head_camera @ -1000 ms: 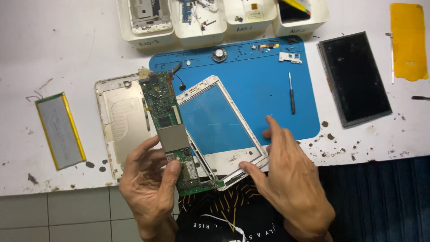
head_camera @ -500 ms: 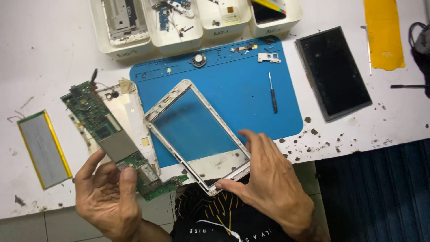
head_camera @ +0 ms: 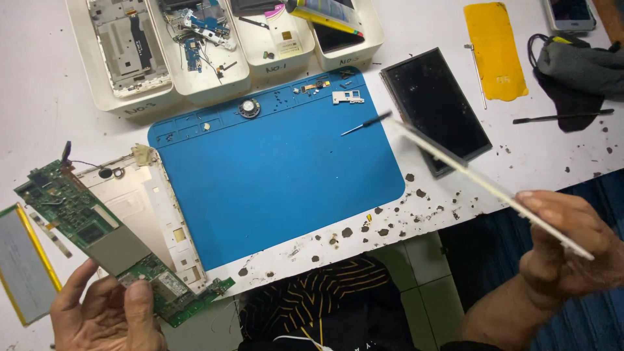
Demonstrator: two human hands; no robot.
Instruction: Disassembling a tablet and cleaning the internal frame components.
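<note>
Left hand [head_camera: 107,312] at 7 o'clock pinches the green circuit board [head_camera: 97,240], tilted over the white back shell [head_camera: 153,208]. Right hand [head_camera: 569,250] at 4 o'clock grips the white screen frame [head_camera: 468,170] edge-on, off the blue mat [head_camera: 279,162].

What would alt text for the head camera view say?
The left hand holds a green circuit board and the right hand a thin white frame, edge-on, above a blue work mat on a white table.
</note>
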